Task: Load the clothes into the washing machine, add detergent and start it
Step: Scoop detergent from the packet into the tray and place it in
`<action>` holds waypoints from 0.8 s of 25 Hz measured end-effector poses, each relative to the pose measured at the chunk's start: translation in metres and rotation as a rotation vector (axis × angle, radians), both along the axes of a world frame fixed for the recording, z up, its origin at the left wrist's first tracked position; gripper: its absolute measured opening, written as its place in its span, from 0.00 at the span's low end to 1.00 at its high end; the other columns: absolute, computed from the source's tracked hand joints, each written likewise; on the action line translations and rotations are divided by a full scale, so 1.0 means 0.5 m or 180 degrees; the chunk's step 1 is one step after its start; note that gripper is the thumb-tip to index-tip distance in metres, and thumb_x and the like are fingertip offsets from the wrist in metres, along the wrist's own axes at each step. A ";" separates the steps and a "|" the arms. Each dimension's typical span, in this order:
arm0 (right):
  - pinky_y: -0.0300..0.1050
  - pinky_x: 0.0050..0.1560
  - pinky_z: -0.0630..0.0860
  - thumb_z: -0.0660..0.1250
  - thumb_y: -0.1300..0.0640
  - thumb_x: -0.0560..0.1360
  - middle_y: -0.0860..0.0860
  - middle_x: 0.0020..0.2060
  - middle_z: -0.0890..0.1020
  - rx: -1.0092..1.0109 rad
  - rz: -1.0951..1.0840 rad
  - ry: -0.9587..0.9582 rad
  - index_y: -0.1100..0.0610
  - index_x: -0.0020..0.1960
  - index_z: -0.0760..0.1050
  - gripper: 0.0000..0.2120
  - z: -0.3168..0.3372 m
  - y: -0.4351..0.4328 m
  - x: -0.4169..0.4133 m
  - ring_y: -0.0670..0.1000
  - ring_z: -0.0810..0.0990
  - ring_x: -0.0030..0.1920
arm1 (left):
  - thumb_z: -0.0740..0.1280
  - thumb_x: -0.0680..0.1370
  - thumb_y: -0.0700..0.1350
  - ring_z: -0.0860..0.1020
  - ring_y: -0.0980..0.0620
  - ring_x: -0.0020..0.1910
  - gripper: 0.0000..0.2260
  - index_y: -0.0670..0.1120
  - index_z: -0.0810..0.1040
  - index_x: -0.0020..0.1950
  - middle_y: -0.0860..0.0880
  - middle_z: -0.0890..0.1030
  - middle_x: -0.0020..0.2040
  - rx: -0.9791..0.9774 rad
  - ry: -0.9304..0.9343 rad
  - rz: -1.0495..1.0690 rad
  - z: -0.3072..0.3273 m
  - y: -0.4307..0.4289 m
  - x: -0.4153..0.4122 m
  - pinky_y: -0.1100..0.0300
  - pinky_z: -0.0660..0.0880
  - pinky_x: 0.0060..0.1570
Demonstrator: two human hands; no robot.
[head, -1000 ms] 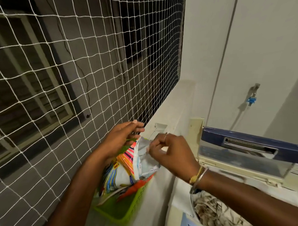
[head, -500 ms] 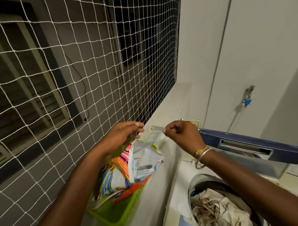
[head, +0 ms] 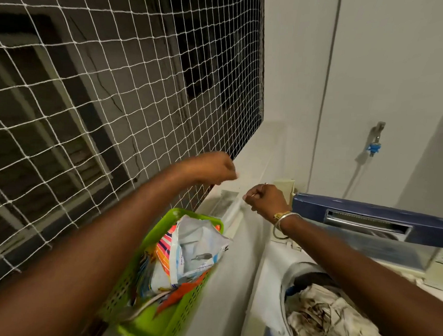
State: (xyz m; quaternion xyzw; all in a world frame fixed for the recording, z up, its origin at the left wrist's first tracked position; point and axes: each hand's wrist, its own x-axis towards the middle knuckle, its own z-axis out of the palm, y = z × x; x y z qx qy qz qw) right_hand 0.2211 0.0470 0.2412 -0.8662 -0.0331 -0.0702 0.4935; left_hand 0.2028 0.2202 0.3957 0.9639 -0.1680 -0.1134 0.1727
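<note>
An open white and blue detergent packet (head: pixel 197 247) stands among other colourful packets in a green plastic basket (head: pixel 133 283) on the ledge. My left hand (head: pixel 210 167) hovers above the basket with its fingers curled, and I see nothing in it. My right hand (head: pixel 267 202) pinches a thin translucent plastic piece (head: pixel 232 211) that hangs blurred over the ledge. At the lower right the washing machine (head: pixel 269 282) stands with its blue lid (head: pixel 364 223) raised. Crumpled pale clothes (head: pixel 328 320) lie in its drum.
A white rope net (head: pixel 104 101) covers the opening on the left, just behind my left hand. A wall tap with a blue fitting (head: pixel 374 148) sits above the machine. A pale ledge (head: pixel 253 156) runs along the net to the wall corner.
My left hand has let go of the packet and risen above the basket. My right hand pulled away from the packet to the right with the translucent piece. The view dropped toward the drum.
</note>
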 end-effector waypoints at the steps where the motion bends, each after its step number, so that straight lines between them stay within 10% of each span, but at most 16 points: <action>1: 0.50 0.42 0.83 0.75 0.54 0.71 0.51 0.31 0.84 0.0084 -0.0019 0.0052 0.56 0.38 0.82 0.06 -0.005 -0.002 0.011 0.52 0.84 0.33 | 0.65 0.79 0.53 0.83 0.48 0.45 0.14 0.45 0.83 0.55 0.47 0.84 0.49 0.0538 -0.0075 -0.0117 -0.006 -0.019 0.017 0.52 0.81 0.46; 5: 0.47 0.36 0.84 0.76 0.56 0.71 0.55 0.37 0.85 0.0378 -0.0042 0.0328 0.58 0.45 0.82 0.07 -0.012 -0.008 0.055 0.53 0.85 0.34 | 0.67 0.77 0.45 0.79 0.48 0.32 0.10 0.38 0.83 0.47 0.44 0.84 0.39 0.1821 0.0058 -0.0067 -0.045 -0.075 0.051 0.59 0.76 0.34; 9: 0.51 0.47 0.84 0.76 0.54 0.72 0.54 0.43 0.85 0.0212 0.0170 0.0396 0.56 0.54 0.82 0.13 -0.009 -0.017 0.089 0.54 0.85 0.41 | 0.69 0.74 0.40 0.79 0.45 0.37 0.05 0.39 0.79 0.40 0.42 0.81 0.40 0.2201 -0.0033 0.0305 -0.100 -0.095 0.046 0.54 0.79 0.42; 15: 0.51 0.61 0.77 0.73 0.54 0.74 0.55 0.50 0.85 -0.0057 0.0575 0.0277 0.57 0.60 0.81 0.16 -0.020 -0.013 0.114 0.55 0.83 0.49 | 0.59 0.80 0.42 0.73 0.37 0.66 0.19 0.35 0.70 0.69 0.36 0.73 0.67 0.1266 -0.0581 0.1474 -0.192 -0.148 0.004 0.47 0.72 0.63; 20: 0.46 0.63 0.73 0.73 0.53 0.75 0.55 0.58 0.82 -0.0009 0.0655 0.0323 0.59 0.62 0.80 0.18 -0.022 -0.008 0.134 0.55 0.80 0.58 | 0.60 0.81 0.52 0.57 0.34 0.76 0.33 0.36 0.52 0.78 0.37 0.57 0.78 -0.0752 -0.0529 0.3200 -0.256 -0.224 -0.007 0.41 0.61 0.72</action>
